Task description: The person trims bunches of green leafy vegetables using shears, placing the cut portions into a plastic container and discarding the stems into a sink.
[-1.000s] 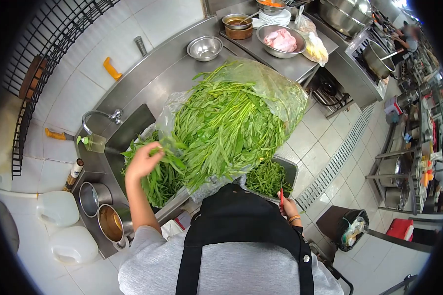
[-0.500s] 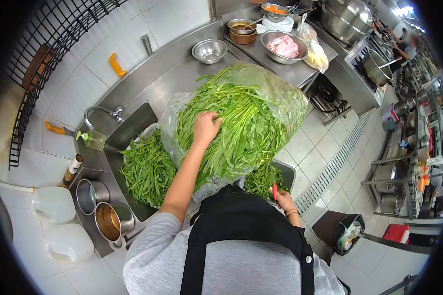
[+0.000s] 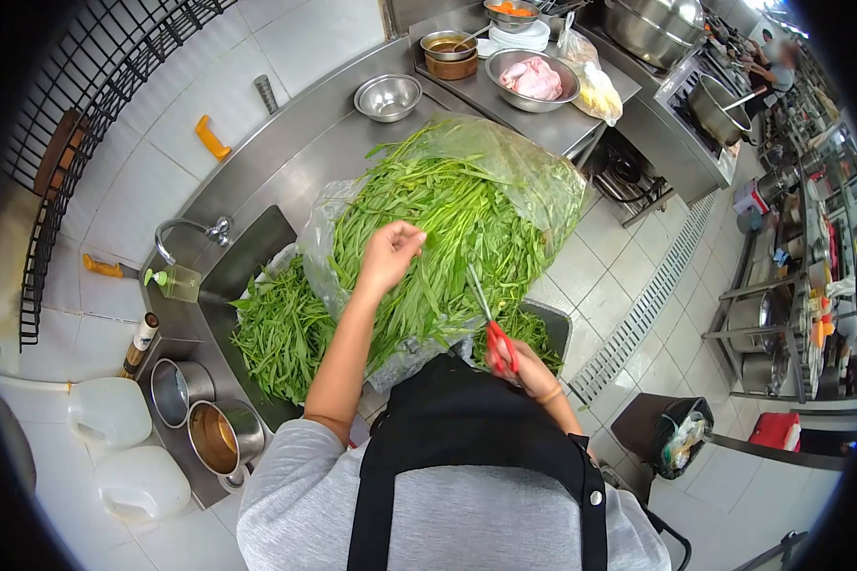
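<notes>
A large heap of long leafy greens, probably water spinach, lies in an open clear plastic bag over the sink. Above the heap's left part is my left hand, its fingers curled and pinched at the stems. Red-handled scissors are in my right hand, with the blades pointing up towards the heap's lower edge. More cut-looking greens fill the sink's left side, and a smaller pile sits to the right under the bag.
A steel bowl stands on the counter behind the bag. Further right is a bowl with raw poultry. The tap and a soap bottle are at left, near metal pots. A lined bin stands right.
My right hand has come up and left with the scissors, whose blades now show over the greens. My left hand has shifted slightly, its fingers drawn closer together. The view has turned a little.
</notes>
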Available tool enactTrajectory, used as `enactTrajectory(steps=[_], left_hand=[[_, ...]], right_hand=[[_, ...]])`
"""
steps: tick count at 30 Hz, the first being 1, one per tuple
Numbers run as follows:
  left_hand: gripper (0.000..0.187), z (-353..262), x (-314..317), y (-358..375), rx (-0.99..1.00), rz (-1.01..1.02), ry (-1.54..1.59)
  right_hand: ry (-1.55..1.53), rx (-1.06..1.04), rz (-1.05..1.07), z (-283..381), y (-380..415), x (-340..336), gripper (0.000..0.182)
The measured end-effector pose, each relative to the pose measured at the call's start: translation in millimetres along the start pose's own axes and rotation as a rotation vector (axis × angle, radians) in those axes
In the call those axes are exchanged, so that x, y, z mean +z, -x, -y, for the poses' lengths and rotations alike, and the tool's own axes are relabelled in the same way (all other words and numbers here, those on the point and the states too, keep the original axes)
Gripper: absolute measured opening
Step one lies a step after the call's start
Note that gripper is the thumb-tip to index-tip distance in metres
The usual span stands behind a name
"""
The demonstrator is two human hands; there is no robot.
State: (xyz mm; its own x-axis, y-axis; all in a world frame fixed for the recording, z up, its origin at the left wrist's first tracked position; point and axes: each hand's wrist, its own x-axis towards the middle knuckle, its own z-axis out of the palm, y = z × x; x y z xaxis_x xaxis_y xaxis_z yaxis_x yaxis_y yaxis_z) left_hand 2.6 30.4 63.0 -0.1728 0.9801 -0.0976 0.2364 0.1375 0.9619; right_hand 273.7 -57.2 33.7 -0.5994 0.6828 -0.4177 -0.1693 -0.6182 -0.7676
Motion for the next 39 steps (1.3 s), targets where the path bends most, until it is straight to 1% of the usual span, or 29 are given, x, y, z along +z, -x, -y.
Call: enactTrajectory(steps=[2, 4, 6, 7, 8, 10, 11, 12, 14, 15, 16, 17, 18, 20, 21, 22, 24, 25, 26, 28, 29, 31, 32, 34, 35, 36, 37, 38, 39], left_hand=[[0.013, 13, 9, 13, 0.037, 0.006, 0.032], [0.013, 18, 14, 30, -0.028, 0.073, -0.015], [0.013, 28, 19, 44, -0.022, 0.099, -0.006], [0.012, 33, 19, 47, -0.018, 0.129, 0.004], [0.012, 41, 18, 48, -0.020, 0.122, 0.005], [0.012, 54, 14, 46, -0.042, 0.018, -0.057], [0.016, 60, 14, 41, -0.017, -0.087, -0.072], [0.016, 55, 14, 35, -0.015, -0.089, -0.069], [0.022, 40, 15, 20, 0.088, -0.444, -0.331], [0.022, 41, 16, 9, 0.084, -0.447, -0.333], [0.023, 47, 18, -5, 0.061, -0.403, -0.387], [0.023, 52, 20, -18, 0.044, -0.359, -0.439], [0.023, 59, 21, -28, 0.049, -0.361, -0.437], [0.025, 69, 26, -41, 0.040, -0.271, -0.752], [0.029, 67, 26, -43, -0.039, -0.251, -0.739], [0.029, 70, 25, -46, -0.031, -0.248, -0.739], [0.031, 76, 20, -48, 0.029, -0.274, -0.739], [0.032, 76, 17, -48, 0.017, -0.237, -0.740], [0.032, 77, 13, -47, 0.017, -0.235, -0.742], [0.031, 60, 6, -45, -0.004, -0.129, -0.642], [0.031, 52, 5, -42, 0.001, -0.129, -0.643], [0.030, 40, 1, -28, 0.080, -0.157, -0.415], [0.030, 35, -1, -22, 0.078, -0.161, -0.418], [0.029, 28, -4, -12, 0.211, -0.232, -0.364], [0.028, 24, -5, -9, 0.157, -0.203, -0.332], [0.028, 29, -5, -7, 0.155, -0.209, -0.333], [0.025, 36, -5, -7, 0.168, -0.197, -0.318], [0.022, 42, -5, -6, 0.182, -0.185, -0.303], [0.021, 42, -6, -4, 0.188, -0.149, -0.298]], right_hand=[[0.001, 0.030, 0.037, 2, -25, 4, 0.036], [0.004, 0.063, 0.078, 6, -44, 13, 0.036], [-0.035, 0.086, -0.052, 12, -57, 23, 0.036], [0.066, 0.064, -0.037, 7, -65, 18, 0.036], [0.070, 0.068, -0.031, 1, -69, 12, 0.036], [0.207, 0.054, -0.033, -7, -74, 3, 0.036], [0.210, 0.054, -0.033, -12, -75, -1, 0.036], [0.259, 0.024, -0.063, -16, -74, -3, 0.037], [0.310, -0.002, -0.088, -16, -74, -3, 0.039], [0.279, 0.050, -0.086, -13, -75, -2, 0.039], [0.249, 0.100, -0.086, -10, -75, 0, 0.040], [0.283, 0.142, -0.033, -6, -73, 1, 0.044], [0.286, 0.137, -0.034, -3, -72, 3, 0.044], [0.210, 0.194, 0.088, 1, -67, 7, 0.048], [0.143, 0.185, 0.139, 8, -61, 14, 0.050], [0.142, 0.179, 0.134, 11, -59, 14, 0.050], [-0.067, 0.109, 0.162, 11, -56, 13, 0.049], [0.014, 0.093, 0.102, 14, -57, 12, 0.051], [0.011, 0.093, 0.101, 12, -60, 8, 0.051], [0.047, 0.126, -0.025, 10, -70, 0, 0.053], [0.078, 0.114, -0.059, 9, -75, 0, 0.056], [0.147, 0.114, -0.046, 12, -79, -2, 0.057], [0.217, 0.117, -0.031, 13, -82, -2, 0.059], [0.247, 0.096, -0.018, 15, -91, 2, 0.061], [0.261, 0.091, -0.029, 15, -96, 4, 0.061], [0.275, 0.086, -0.040, 19, -98, 9, 0.062], [0.264, 0.089, -0.019, 25, -98, 13, 0.056], [0.267, 0.091, -0.015, 27, -102, 18, 0.056], [0.265, 0.060, -0.029, 28, -105, 23, 0.051]])
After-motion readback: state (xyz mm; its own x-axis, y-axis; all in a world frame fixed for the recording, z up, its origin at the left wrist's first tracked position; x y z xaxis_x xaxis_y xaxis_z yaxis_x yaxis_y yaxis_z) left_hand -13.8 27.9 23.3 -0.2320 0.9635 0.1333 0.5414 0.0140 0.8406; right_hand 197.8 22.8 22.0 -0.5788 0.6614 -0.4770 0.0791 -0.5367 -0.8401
